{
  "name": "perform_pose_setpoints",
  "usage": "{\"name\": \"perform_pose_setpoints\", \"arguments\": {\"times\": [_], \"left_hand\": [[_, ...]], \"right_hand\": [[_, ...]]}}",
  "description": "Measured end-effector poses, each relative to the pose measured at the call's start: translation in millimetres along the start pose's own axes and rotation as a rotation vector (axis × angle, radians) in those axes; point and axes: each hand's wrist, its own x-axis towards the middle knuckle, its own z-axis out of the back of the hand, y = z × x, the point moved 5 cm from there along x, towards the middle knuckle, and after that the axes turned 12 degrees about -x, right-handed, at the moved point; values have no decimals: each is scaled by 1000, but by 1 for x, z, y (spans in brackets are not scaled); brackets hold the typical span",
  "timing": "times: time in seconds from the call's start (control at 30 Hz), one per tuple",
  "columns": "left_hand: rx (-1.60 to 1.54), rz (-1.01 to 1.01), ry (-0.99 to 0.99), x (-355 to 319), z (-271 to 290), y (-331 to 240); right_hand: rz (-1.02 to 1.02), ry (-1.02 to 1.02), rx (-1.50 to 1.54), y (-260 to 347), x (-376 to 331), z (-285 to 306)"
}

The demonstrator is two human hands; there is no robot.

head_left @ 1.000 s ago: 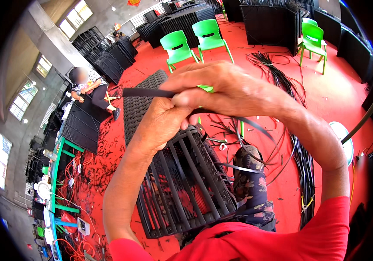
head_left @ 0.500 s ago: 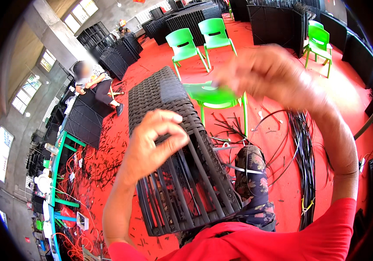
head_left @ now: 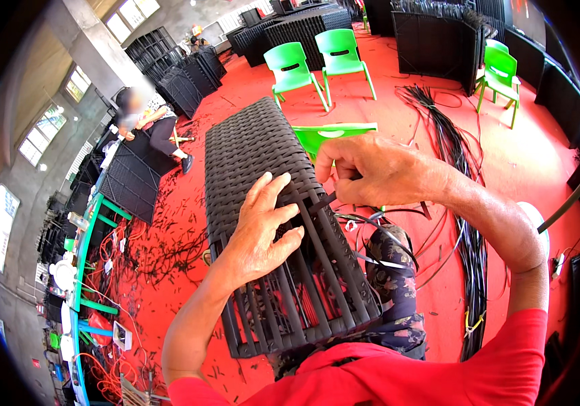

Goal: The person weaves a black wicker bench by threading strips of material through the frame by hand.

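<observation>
A dark woven rattan-style piece (head_left: 252,149) lies across my lap, its far part closely woven and its near part bare lengthwise bars. My left hand (head_left: 257,237) rests at the border between weave and bars, its fingers spread. At the right edge, my right hand (head_left: 381,170) has its fingers closed on a dark flat strip (head_left: 323,203), which runs in at the last woven row. How far the strip passes between the bars is hidden by my hands.
Green chairs (head_left: 290,68) stand ahead, and one green chair (head_left: 311,137) is just beyond the woven piece. A bundle of black strips (head_left: 473,237) lies on the red floor at right. Another person (head_left: 156,128) sits at far left, near a green-framed table (head_left: 89,260).
My right hand has come down and left to the edge of the woven piece, where it grips the strip. My left fingers have straightened onto the weave.
</observation>
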Motion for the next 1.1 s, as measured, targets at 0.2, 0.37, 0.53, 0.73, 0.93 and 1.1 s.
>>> {"name": "perform_pose_setpoints", "arguments": {"times": [0.2,0.37,0.53,0.73,0.93,1.1], "left_hand": [[-143,19,-83,3,2,11],[-383,90,-214,0,9,22],[-856,180,-383,-11,23,31],[-994,134,-536,-37,47,25],[-557,135,-366,-51,45,19],[47,31,-167,-47,19,11]], "right_hand": [[17,-1,66,-7,6,-13],[13,-20,172,-50,3,-29],[214,-208,-87,-29,7,-27],[288,-48,-114,15,32,-51],[49,255,177,11,37,-57],[-25,322,-83,15,37,-49]]}}
